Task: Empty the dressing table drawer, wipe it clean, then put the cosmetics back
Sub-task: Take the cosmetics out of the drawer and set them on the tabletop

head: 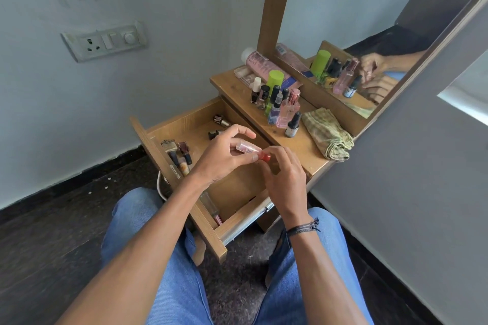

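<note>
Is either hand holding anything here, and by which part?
Both hands hold one small tube: the left hand grips its clear pinkish body, the right hand pinches its red end.

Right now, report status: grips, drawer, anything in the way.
Left grip holds pink tube, right grip pinches its red end, both over open drawer. Drawer not empty: nail polishes, brush inside. Cloth folded on tabletop. No obstruction seen.
</note>
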Motion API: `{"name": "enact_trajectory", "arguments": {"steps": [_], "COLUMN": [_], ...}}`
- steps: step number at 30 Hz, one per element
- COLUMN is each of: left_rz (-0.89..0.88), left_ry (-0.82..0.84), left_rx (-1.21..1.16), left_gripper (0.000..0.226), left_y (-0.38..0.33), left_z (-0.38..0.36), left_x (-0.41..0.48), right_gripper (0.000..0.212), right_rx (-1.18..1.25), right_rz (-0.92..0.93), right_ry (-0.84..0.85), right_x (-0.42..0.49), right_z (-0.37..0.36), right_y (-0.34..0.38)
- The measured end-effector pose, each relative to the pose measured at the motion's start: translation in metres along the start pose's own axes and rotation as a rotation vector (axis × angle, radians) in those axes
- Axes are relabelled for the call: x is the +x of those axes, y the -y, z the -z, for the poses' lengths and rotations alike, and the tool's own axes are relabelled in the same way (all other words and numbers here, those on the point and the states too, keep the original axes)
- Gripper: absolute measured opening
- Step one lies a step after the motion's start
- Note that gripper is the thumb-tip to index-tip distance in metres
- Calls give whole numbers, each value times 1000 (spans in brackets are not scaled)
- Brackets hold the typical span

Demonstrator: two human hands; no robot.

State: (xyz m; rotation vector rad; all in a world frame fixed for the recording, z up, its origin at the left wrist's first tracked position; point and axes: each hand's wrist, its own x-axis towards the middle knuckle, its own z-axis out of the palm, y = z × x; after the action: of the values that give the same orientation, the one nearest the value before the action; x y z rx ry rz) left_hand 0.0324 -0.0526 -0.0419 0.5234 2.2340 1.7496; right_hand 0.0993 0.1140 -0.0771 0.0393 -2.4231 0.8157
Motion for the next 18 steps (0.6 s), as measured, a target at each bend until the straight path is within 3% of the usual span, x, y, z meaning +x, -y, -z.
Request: {"name": "enact_trajectory", "arguments": {"steps": [5,12,18], "left_rz": [-5,22,108], "left_ry": [29,-199,-228], "left_rx": [-194,-65,67], "left_gripper": [55,29,21], "left_y": [-1,12,27], "left_z": [-4,-1,4], "left_x": [-1,6,11], "right_gripper": [29,18,16], "right_rx": [46,165,76], "right_rz": [-90,-328,-442], "right_ry": [-62,-324,-264], "right_x": [1,27,32], "right_z": [1,16,10], "right_y": [-2,-7,-17]}}
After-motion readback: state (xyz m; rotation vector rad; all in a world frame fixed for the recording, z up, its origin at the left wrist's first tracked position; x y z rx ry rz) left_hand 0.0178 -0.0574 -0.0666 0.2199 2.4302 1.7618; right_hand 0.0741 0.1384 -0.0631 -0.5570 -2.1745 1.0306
